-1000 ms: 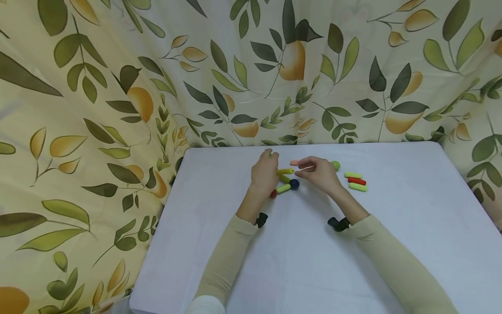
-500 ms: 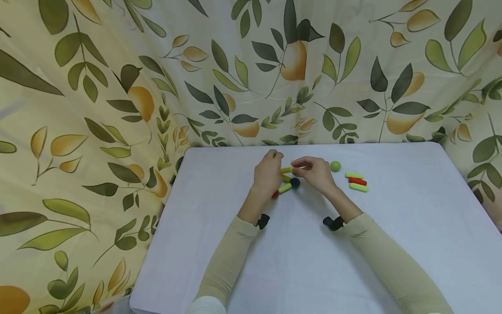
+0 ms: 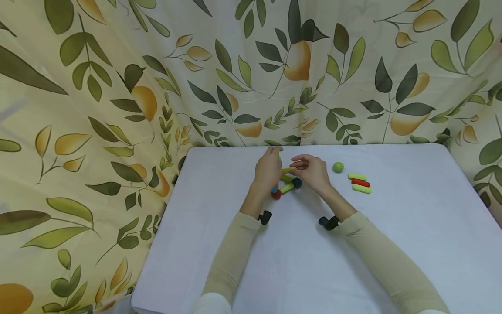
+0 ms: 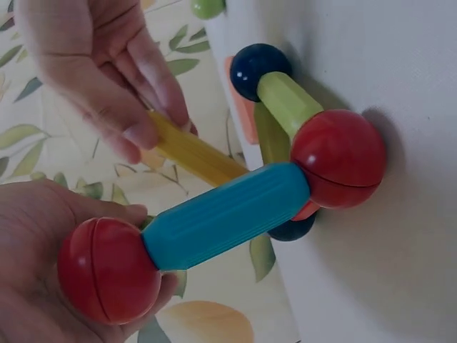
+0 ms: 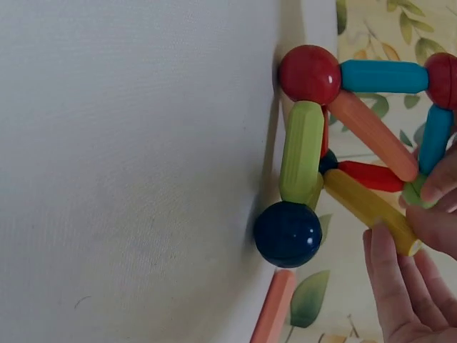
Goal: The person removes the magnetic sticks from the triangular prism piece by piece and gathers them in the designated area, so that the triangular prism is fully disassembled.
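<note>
My left hand (image 3: 269,169) grips the top of a standing frame of magnetic rods and balls, around the upper red ball (image 4: 108,270) and a green ball (image 5: 414,191). A blue rod (image 4: 228,216) joins the upper red ball to the lower red ball (image 4: 338,158) on the table. From there a light green rod (image 5: 301,151) leads to a dark blue ball (image 5: 288,234). With thumb and fingers, my right hand (image 3: 315,173) pinches the outer end of a yellow rod (image 5: 368,207), which slants up from the frame's base. A peach rod (image 5: 368,132) also slants inside the frame.
Right of my hands, a loose green ball (image 3: 338,167) lies on the white table (image 3: 298,261). Near it are two light green rods (image 3: 357,176) and a red rod (image 3: 360,182). Another peach rod (image 5: 273,307) lies beside the frame. A leaf-patterned curtain (image 3: 251,87) hangs behind.
My right hand has moved left and taken the yellow rod's end, which now tilts higher. My left hand keeps its grip, shifted slightly. The loose rods on the right have stayed put.
</note>
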